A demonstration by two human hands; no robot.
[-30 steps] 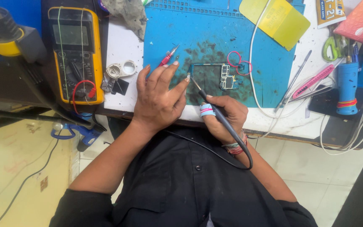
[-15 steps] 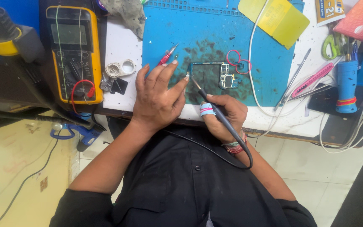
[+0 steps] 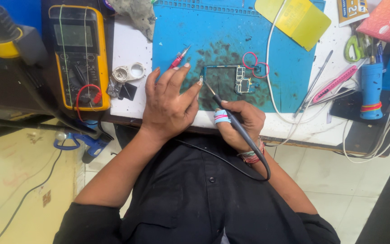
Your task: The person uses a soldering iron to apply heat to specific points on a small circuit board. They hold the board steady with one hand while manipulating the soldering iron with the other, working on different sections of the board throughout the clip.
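Fingers [image 3: 231, 108] of your right hand [image 3: 242, 124] are clamped around a soldering iron [image 3: 225, 112], pen-fashion, one of them wrapped in blue and pink tape. Its slim dark handle runs on a slant, the cord trailing back past your wrist toward your black shirt, and the thin metal tip points up and to the left, touching the left edge of the circuit board [image 3: 225, 80]. That board is a thin, open, frame-like piece, long axis lying left to right, with small silver shielded blocks at its right end; it sits on a sooty patch of the blue rubber repair mat [image 3: 285, 72], near its front edge. Your left hand [image 3: 168, 106] rests flat beside it, fingers spread apart and holding nothing, the thumb tip reaching to the board's left corner. A red-handled probe [image 3: 178, 58] lies just beyond your fingertips, slanted. On the white worktop [image 3: 125, 97] to the left sits a yellow multimeter [image 3: 78, 56].
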